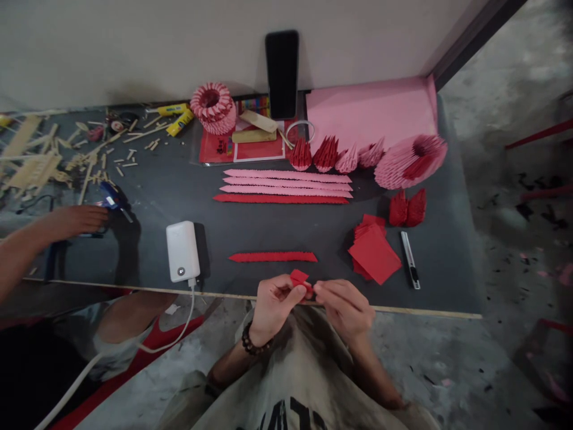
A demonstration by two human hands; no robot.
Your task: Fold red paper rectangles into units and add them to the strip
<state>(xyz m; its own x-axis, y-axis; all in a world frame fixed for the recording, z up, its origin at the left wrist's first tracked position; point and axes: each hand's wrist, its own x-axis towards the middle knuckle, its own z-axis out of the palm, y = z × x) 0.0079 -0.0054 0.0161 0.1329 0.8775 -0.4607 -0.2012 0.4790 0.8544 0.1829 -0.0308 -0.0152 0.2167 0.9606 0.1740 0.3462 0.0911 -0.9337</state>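
Near the table's front edge my left hand (pixel 278 303) pinches a small folded piece of red paper (pixel 299 276) between thumb and fingers. Close beside it on the right is my right hand (pixel 344 304), its fingertips drawn together at the paper's right side; whether they grip it is hidden. Just beyond my hands lies a short row of nested red paper pieces (pixel 273 257). To the right, a loose pile of flat red paper rectangles (pixel 375 251) rests on the table, with a silver box cutter (pixel 410 261) next to it.
Pink strips (pixel 286 182) and a longer red strip (pixel 282 199) lie mid-table. Behind them are folded-paper clusters (pixel 326 153), a pink paper vase shape (pixel 213 107) and a leaning phone (pixel 282 74). Left are a white power bank (pixel 182 251) and another person's hand (pixel 83 220) at a blue glue gun (pixel 114 197).
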